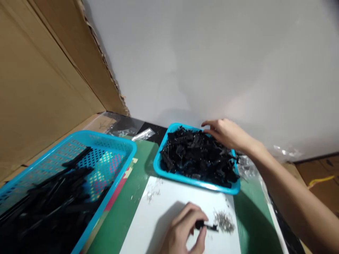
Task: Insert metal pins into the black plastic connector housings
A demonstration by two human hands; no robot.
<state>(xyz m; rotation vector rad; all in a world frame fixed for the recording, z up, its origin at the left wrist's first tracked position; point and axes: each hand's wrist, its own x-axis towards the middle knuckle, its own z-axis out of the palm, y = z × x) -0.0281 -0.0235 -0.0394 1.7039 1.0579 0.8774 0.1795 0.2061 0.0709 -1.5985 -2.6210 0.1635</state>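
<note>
I count one heaped basket (196, 182) beyond the one white sheet (140, 225), one larger basket (106, 136) left of it, one dense metal pile (224, 221) on it, one black part (209, 227) above it; basketed ones, uncountable.

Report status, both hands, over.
Left hand: gripping black part above white sheet. Right hand: fingers apart at smaller blue basket's far edge. Loose metal bits beside held part.

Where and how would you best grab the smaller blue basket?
Probably take the smaller blue basket by its rim, one hand at each end, coming from left and right: the rim gives an edge to hold, while black parts are heaped inside.
</note>
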